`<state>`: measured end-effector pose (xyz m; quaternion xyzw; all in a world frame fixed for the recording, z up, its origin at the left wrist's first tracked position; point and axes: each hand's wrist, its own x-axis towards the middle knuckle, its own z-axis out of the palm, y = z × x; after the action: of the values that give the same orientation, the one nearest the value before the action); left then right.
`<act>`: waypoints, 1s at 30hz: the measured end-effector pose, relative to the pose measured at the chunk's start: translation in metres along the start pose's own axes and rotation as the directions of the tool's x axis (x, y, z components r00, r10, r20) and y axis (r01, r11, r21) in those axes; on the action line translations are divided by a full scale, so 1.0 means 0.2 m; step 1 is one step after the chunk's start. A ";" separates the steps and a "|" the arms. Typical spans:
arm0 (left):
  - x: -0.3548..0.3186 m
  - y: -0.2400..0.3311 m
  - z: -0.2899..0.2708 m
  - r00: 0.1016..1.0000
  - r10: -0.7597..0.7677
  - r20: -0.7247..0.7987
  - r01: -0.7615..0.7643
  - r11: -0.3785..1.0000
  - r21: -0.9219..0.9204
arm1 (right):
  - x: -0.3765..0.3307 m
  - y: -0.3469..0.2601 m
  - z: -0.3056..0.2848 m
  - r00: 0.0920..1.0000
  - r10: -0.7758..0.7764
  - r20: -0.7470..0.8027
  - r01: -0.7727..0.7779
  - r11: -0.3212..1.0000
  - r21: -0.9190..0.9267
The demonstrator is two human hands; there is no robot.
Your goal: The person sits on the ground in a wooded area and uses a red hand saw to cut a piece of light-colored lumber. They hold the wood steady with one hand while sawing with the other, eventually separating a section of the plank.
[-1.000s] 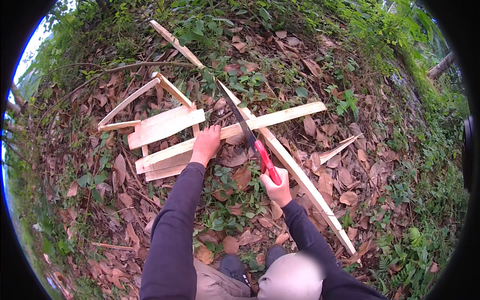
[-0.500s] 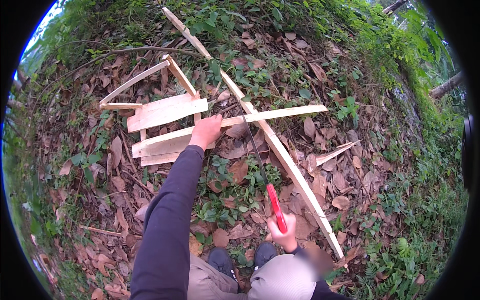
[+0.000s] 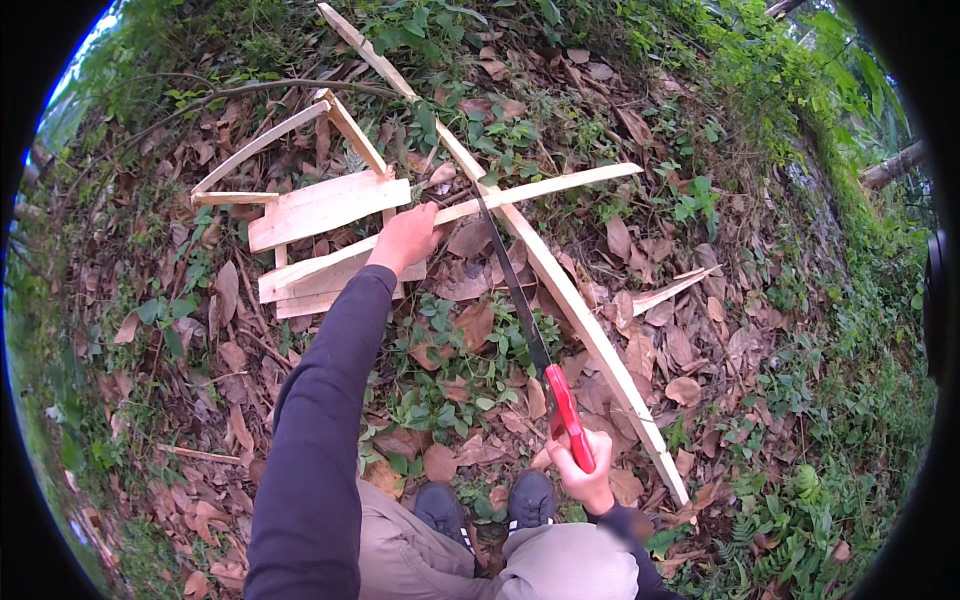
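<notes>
My left hand (image 3: 405,238) is closed round a pale wooden board (image 3: 560,186) that lies slanting up to the right. Its right part crosses over a long narrow wooden plank (image 3: 575,312). In my right hand (image 3: 584,472) is the red handle of a hand saw (image 3: 522,310). The dark blade runs up and away from me, and its far end meets the board between my left hand and the crossing. Whether the teeth have cut into the wood is too small to tell. Under the board's left end lies a wooden frame (image 3: 330,212) with slats nailed or laid across it.
A split wood offcut (image 3: 672,292) lies right of the long plank. Dry brown leaves and green plants cover the sloping ground. A thin bent branch (image 3: 255,88) arches behind the frame. My shoes (image 3: 440,505) stand at the near edge, close to the plank's lower end.
My right hand has drawn the saw back toward me and slightly right. The board's right end sits higher in the view, and the whole scene has shifted a little upward.
</notes>
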<state>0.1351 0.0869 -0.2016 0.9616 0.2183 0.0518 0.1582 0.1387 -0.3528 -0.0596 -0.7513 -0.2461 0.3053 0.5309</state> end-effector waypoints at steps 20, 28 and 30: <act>0.03 0.21 -0.03 0.999 0.052 -0.001 -0.051 0.990 0.129 | -0.16 0.08 -0.17 0.993 0.026 -0.116 -0.021 0.999 0.044; 0.01 0.50 -0.30 0.983 0.159 -0.094 -0.149 0.983 0.106 | -0.25 0.09 -0.37 0.977 0.028 -0.211 0.011 0.984 0.179; -0.01 0.58 -0.36 0.980 0.175 -0.096 -0.163 0.979 0.122 | -0.27 0.07 -0.42 0.974 -0.037 -0.223 0.070 0.988 0.139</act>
<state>0.1685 0.0070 -0.0965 0.9800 0.1462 0.1036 0.0864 0.1614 -0.4493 -0.0418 -0.7327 -0.1833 0.2232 0.6162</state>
